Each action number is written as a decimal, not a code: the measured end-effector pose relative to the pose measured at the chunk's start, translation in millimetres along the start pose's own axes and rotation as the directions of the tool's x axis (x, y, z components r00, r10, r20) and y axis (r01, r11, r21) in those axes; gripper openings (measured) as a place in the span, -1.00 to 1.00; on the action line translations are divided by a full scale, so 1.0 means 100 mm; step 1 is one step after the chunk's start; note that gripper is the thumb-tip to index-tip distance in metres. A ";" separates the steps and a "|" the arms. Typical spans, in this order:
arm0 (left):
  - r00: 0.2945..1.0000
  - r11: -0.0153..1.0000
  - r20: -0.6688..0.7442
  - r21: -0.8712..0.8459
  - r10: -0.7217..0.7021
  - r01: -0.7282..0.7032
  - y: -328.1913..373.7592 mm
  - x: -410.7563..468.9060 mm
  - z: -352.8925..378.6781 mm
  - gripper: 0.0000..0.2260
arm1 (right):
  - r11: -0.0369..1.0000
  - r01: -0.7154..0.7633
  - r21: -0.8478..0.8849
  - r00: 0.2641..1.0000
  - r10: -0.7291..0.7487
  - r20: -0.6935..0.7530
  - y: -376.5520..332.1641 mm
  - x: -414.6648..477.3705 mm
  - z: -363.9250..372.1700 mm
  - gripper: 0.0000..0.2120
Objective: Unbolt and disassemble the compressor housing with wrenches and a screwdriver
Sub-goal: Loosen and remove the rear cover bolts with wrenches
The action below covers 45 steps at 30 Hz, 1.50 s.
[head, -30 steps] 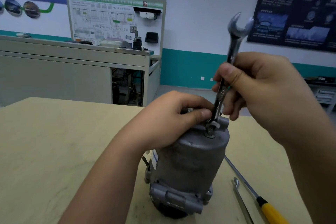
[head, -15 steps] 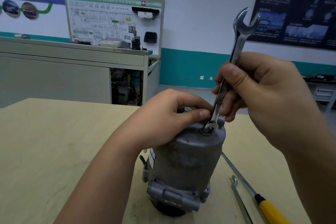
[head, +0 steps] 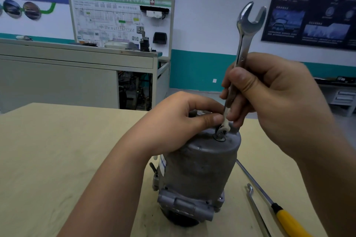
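Compressor [head: 198, 169]: upright, table [head: 48, 150] centre. Left hand [head: 173, 123] clasps its top, thumb crowding bolt [head: 219, 137] at 1 o'clock. Right hand [head: 269, 98] clenches wrench [head: 243, 44], upright, lower end on bolt. Screwdriver [head: 285, 215] (yellow handle), rod [head: 254, 204]: flat at 4 o'clock.

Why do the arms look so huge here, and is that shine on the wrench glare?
Head view: the wide-angle lens swells the near forearms and bows the grey bench behind; yes, room light glints off the wrench; lighting is soft, shadows faint, far posters slightly blurred.
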State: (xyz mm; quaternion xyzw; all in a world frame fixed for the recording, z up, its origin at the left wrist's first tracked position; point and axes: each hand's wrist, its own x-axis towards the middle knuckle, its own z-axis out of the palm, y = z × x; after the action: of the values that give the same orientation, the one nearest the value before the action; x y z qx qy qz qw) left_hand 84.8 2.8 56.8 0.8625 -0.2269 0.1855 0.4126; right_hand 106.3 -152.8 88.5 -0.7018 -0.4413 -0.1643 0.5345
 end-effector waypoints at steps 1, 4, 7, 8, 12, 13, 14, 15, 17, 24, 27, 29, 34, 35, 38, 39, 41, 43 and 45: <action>1.000 1.000 0.003 -0.014 0.010 -0.010 0.01 0.00 0.00 -0.87 | 1.000 0.004 -0.007 1.000 -0.004 -0.002 0.01 0.00 0.01 -0.82; 0.999 0.998 0.021 -0.040 0.046 -0.045 0.05 -0.01 -0.01 -0.78 | 0.999 -0.003 -0.040 1.000 0.003 0.011 0.04 0.01 0.01 -0.81; 0.998 0.998 0.042 -0.021 0.057 -0.056 0.06 -0.01 -0.01 -0.75 | 0.999 -0.021 -0.029 0.999 0.022 0.033 0.01 0.00 0.02 -0.73; 0.998 0.998 0.040 -0.009 0.058 -0.057 0.06 -0.01 -0.01 -0.78 | 1.000 -0.019 -0.021 0.999 0.019 0.037 0.00 0.00 0.02 -0.70; 1.000 1.000 -0.010 -0.003 0.002 -0.002 0.05 -0.01 0.00 -0.85 | 0.999 0.014 0.037 1.000 -0.014 0.004 0.01 -0.03 0.00 -0.77; 0.999 1.000 -0.048 -0.009 -0.026 0.025 0.05 -0.01 0.00 -0.83 | 0.998 0.017 0.056 1.000 -0.017 -0.012 0.01 -0.04 -0.01 -0.81; 0.994 0.998 -0.091 -0.008 -0.059 0.059 0.03 0.00 0.00 -0.81 | 0.997 0.019 0.073 1.000 -0.018 -0.023 0.01 -0.04 -0.02 -0.83; 0.987 0.995 -0.127 0.007 -0.098 0.100 0.02 0.00 0.01 -0.78 | 0.996 0.020 0.081 0.999 -0.017 -0.028 0.01 -0.05 -0.03 -0.83; 0.968 0.974 -0.158 0.091 -0.193 0.209 0.00 0.01 0.03 -0.74 | 0.997 0.017 0.078 1.000 -0.015 -0.023 0.00 -0.06 -0.06 -0.80; 0.932 0.869 -0.160 0.338 -0.325 0.361 0.00 0.03 0.08 -0.73 | 1.000 0.009 0.028 0.996 -0.007 -0.084 0.04 -0.12 -0.08 -0.77; 0.934 0.860 -0.170 0.365 -0.314 0.356 0.00 0.04 0.09 -0.73 | 0.997 -0.017 0.072 0.993 0.025 -0.115 0.10 -0.10 -0.08 -0.85; 0.939 0.853 -0.165 0.392 -0.303 0.344 0.00 0.04 0.09 -0.73 | 0.981 -0.086 0.173 0.986 0.108 -0.123 0.14 -0.05 -0.08 -0.84; 0.941 0.852 -0.154 0.401 -0.300 0.337 -0.01 0.04 0.09 -0.73 | 0.906 -0.249 0.342 0.962 0.272 -0.019 0.16 0.09 -0.10 -0.75; 0.942 0.851 -0.155 0.404 -0.299 0.337 -0.01 0.04 0.09 -0.74 | 0.909 -0.262 0.323 0.961 0.276 0.000 0.15 0.11 -0.10 -0.73; 0.942 0.847 -0.163 0.412 -0.295 0.337 -0.01 0.03 0.09 -0.74 | 0.940 -0.252 0.229 0.967 0.255 0.018 0.14 0.15 -0.07 -0.74; 0.941 0.846 -0.163 0.412 -0.296 0.337 -0.01 0.04 0.10 -0.74 | 0.951 -0.239 0.196 0.971 0.241 0.014 0.13 0.15 -0.07 -0.74; 0.941 0.848 -0.165 0.408 -0.295 0.338 0.00 0.04 0.10 -0.74 | 0.966 -0.215 0.145 0.976 0.218 -0.001 0.12 0.15 -0.08 -0.75; 0.941 0.849 -0.169 0.405 -0.294 0.338 0.00 0.04 0.11 -0.74 | 0.968 -0.209 0.137 0.977 0.213 -0.016 0.10 0.14 -0.09 -0.77; 0.941 0.849 -0.172 0.407 -0.293 0.338 0.01 0.03 0.11 -0.74 | 0.971 -0.208 0.115 0.976 0.213 -0.034 0.09 0.13 -0.09 -0.79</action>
State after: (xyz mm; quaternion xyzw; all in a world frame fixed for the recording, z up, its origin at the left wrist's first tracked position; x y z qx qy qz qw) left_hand 88.8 -6.7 52.6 0.9467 -0.0138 0.2051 0.2481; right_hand 122.8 -155.2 96.0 -0.7099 -0.3602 -0.0981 0.5972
